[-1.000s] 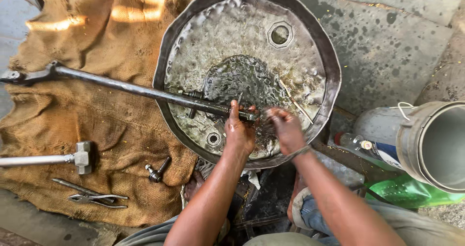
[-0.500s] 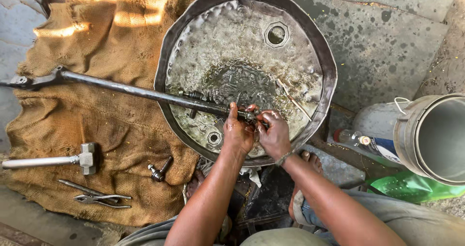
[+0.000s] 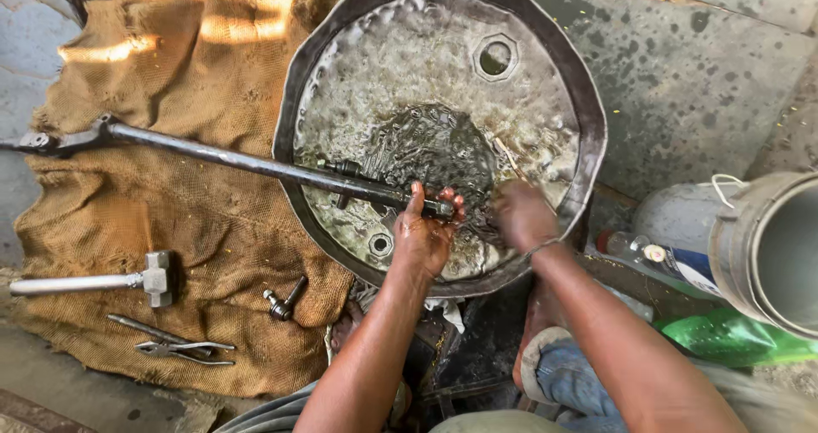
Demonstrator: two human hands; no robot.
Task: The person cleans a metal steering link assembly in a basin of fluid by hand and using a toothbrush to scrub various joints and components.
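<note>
One long dark steel rod (image 3: 256, 167) is lying across the scene, its far end with a forked fitting resting on the brown burlap sacking (image 3: 128, 177) and its near end reaching into one round, dented metal drum-lid pan (image 3: 588, 118) that is holding a shallow pool of dark oily liquid. The left hand (image 3: 423, 237) is closing around the near tip of the rod, thumb pointing up and fingers wrapping the end, just above the liquid. The right hand (image 3: 521, 214) is hovering just beside it over the wet pan; it is blurring in the picture, so whether it is open or gripping something cannot be told.

The pan is showing two bung holes — one large hexagonal opening (image 3: 495, 57) near its far edge and one small round one (image 3: 380, 245) near the left hand.

On the sacking three loose tools are lying well apart from the hands: one steel hammer with a pale metal handle (image 3: 94, 280), one pair of thin grey pliers (image 3: 175, 344) and one small dark bolt-like fitting (image 3: 284, 301).

To the right of the pan one grey plastic bucket (image 3: 767, 245) is standing, with one clear plastic bottle (image 3: 660, 260) and one green plastic bag (image 3: 733, 337) lying beside it on the stained concrete floor (image 3: 707, 75).
</note>
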